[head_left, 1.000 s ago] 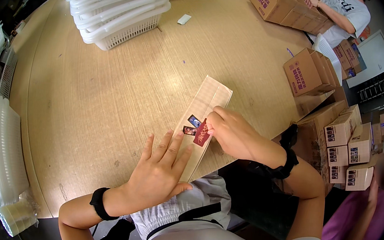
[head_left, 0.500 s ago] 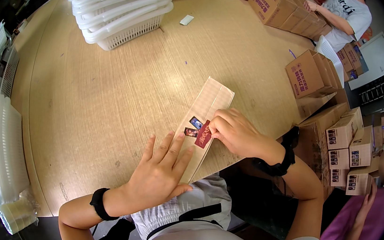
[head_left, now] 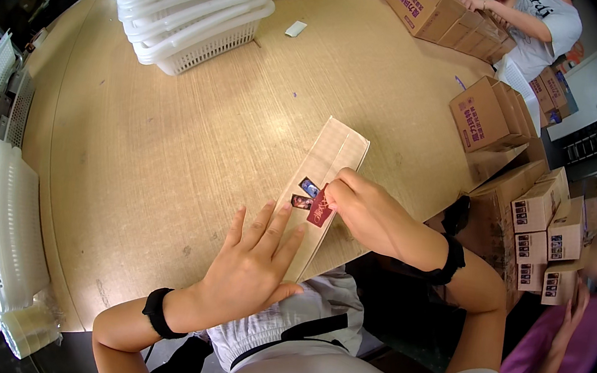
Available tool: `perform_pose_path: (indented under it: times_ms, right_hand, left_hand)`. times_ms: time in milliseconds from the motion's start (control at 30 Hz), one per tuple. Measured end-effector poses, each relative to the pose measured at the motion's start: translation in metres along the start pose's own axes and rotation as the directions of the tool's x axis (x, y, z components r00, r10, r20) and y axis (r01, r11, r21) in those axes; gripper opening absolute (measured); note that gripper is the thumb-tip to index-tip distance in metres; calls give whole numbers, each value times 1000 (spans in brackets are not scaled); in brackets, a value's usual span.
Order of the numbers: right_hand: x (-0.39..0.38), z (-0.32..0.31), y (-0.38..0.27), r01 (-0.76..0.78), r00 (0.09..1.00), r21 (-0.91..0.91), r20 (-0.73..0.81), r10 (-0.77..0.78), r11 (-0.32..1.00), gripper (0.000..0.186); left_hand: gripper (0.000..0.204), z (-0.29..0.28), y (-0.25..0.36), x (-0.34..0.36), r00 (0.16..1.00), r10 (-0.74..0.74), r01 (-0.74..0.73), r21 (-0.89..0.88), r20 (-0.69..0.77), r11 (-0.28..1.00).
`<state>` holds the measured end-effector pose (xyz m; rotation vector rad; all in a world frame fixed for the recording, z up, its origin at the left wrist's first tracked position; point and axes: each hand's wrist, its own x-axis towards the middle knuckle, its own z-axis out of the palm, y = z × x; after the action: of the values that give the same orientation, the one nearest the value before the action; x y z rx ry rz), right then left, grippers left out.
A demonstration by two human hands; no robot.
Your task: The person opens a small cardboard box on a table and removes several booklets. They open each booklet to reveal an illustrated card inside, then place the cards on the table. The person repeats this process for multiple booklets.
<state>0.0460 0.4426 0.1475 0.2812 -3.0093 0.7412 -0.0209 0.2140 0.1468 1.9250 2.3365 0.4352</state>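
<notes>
Cardboard is lying before us, a long pale box (head_left: pixel 325 156) slanting near the close edge of the table (head_left: pixel 163 149)! We are resting our left hand (head_left: pixel 246 273) on its near part, fingers spread, while our right hand (head_left: pixel 356 206) is touching a dark red label (head_left: pixel 319 212) with bunched fingers; whether they are pinching it, we cannot tell. Beyond, white baskets (head_left: pixel 193 16) are standing stacked.

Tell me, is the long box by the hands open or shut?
Shut, it seems: the long box shows a flat face without raised flaps or gaps. Its nearest end: cannot tell.
</notes>
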Motion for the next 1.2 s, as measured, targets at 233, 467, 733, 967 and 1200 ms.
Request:
perform_pose_path:
  times_ms: [233,467,733,967,1200]
  right_hand:
    - [0,3,18,168,986,129,-39,-165,977,6]
    - [-3,6,25,220,974,161,-95,-206,962,7]
    - [-4,11,23,223,963,110,-180,-201,968,12]
    - [-10,16,20,267,945,201,-249,-214,943,12]
    - [-19,24,21,273,934,302,-310,-177,913,13]
  left_hand:
    - [75,0,-1,0,1000,7,-6,-25,10,1000]
    - [73,-4,-7,1,999,19,-14,-96,44,995]
    - [72,-13,-26,3,994,42,-15,-253,100,967]
    - [75,-20,-43,6,988,49,-9,-271,144,963]
    - [75,-26,-35,18,991,6,5,-87,131,996]
